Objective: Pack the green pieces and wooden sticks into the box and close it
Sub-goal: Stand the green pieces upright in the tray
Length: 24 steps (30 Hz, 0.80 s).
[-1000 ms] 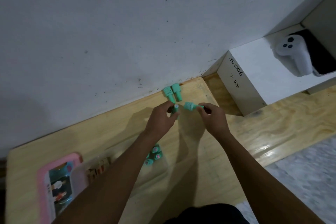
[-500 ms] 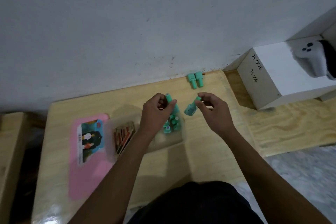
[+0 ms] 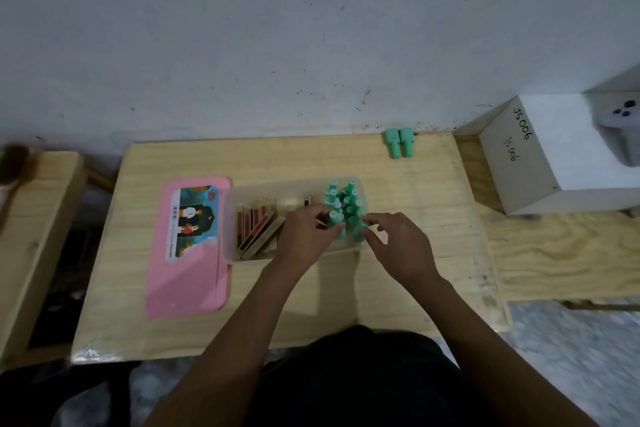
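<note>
A clear plastic box sits on the wooden table. Wooden sticks lie in its left part and several green pieces stand in its right part. My left hand reaches into the box and pinches a green piece at the cluster's near edge. My right hand pinches another green piece just beside it. Two more green pieces lie at the table's far edge by the wall. The pink lid lies flat to the left of the box.
A white cardboard box marked JS006 stands at the right, with a white controller on it. A second wooden surface lies at the left. The grey wall runs right behind the table.
Both hands came down from above the table into the box, each carrying a green piece to the cluster. The view tilted down and levelled.
</note>
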{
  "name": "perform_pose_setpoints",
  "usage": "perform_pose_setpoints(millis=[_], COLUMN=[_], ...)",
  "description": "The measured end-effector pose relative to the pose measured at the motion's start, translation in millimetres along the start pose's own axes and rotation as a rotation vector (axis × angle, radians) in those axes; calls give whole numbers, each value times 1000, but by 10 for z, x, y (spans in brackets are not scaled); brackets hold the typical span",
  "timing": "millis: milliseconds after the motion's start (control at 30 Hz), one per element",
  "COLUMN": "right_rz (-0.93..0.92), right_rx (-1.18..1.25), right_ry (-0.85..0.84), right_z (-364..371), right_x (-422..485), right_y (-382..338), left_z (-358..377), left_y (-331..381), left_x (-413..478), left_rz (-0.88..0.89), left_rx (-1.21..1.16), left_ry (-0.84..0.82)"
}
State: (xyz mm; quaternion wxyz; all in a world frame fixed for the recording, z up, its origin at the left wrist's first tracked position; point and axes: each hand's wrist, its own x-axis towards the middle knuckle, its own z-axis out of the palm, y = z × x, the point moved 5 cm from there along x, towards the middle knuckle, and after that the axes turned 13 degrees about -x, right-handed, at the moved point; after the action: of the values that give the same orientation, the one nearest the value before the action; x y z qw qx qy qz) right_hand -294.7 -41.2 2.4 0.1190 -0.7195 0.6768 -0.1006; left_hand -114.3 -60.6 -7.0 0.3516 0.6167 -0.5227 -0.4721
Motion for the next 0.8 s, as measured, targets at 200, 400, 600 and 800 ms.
perform_pose_setpoints(millis=[200,400,600,800], right_rz=[-36,-8,7,30], right_rx=[-144,-190,-181,-173], right_ry=[37,-20,-43,-58], right_z=[183,216,199,211], right_x=[61,142,169,157], right_y=[35,-12,-9,12], left_z=[146,255,327,366], left_y=[-57,-140,-273,-281], left_x=[-9,2,56,70], left_rz=[8,-47,-84,-62], left_rx=[78,78,111,137], left_ry=[-8,-28,-4,23])
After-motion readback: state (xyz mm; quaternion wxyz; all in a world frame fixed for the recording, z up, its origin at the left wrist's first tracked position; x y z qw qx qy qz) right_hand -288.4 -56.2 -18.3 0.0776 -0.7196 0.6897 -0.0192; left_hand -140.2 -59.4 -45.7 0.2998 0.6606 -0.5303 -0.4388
